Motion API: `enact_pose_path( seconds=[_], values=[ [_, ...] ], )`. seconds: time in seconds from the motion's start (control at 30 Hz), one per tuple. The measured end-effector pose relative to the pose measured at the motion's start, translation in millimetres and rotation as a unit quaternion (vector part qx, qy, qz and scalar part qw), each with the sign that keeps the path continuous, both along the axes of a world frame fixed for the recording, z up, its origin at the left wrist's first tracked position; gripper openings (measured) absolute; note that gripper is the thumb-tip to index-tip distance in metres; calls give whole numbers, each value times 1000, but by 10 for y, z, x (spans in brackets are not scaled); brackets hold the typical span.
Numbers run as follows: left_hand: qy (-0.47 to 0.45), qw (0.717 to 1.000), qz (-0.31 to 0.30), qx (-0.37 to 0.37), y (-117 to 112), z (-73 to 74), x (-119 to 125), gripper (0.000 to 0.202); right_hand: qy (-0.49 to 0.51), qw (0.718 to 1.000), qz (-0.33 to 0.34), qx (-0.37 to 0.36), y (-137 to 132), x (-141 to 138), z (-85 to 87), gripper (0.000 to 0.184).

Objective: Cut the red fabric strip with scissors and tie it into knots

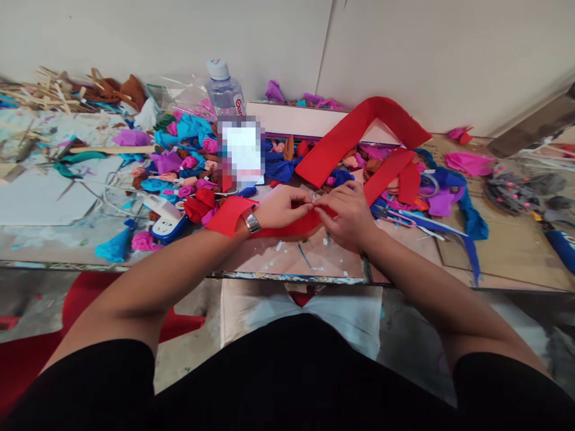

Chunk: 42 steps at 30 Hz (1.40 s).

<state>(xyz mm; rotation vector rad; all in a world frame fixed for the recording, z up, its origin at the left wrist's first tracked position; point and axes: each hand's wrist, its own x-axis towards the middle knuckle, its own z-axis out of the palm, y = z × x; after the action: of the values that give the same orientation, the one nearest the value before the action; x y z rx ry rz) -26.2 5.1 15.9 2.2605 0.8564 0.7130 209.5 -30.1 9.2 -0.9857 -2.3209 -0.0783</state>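
My left hand [285,206], with a metal-banded watch [253,222] at the wrist, is closed in a pinch at the middle of the table. Its fingertips meet those of my right hand [345,212], which is pinching too. Between and below them runs a long red crepe paper strip [291,229], its edge held at the fingertips, partly hidden by the hands. One end of the strip [230,216] shows by my left wrist. Beyond my right hand the red paper folds back [389,173] and loops [363,123] over the pile.
Crumpled colored paper pieces [191,161] cover the table behind my hands. A water bottle [224,93], a blurred phone [242,149] and a power strip [171,224] stand or lie left. Scissors [395,216] and cardboard [507,239] lie right; wooden sticks [49,93] are heaped far left.
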Motion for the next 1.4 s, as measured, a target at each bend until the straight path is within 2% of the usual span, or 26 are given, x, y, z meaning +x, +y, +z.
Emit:
enact_pose_path(
  seconds=[0.33,0.6,1.1,1.4],
  values=[
    [34,996,15,85,-38,-2,15,31,-21,999,-19,-21,-18,-23,1,14],
    [105,978,29,176,-48,-38,26,31,-1,999,-22,-44,-21,-37,12,13],
    [161,963,28,212,-71,-61,30,33,15,995,-3,-96,1,-41,-3,7],
    [178,962,26,205,-52,-51,28,35,26,996,-3,-82,16,-18,-17,4]
  ],
)
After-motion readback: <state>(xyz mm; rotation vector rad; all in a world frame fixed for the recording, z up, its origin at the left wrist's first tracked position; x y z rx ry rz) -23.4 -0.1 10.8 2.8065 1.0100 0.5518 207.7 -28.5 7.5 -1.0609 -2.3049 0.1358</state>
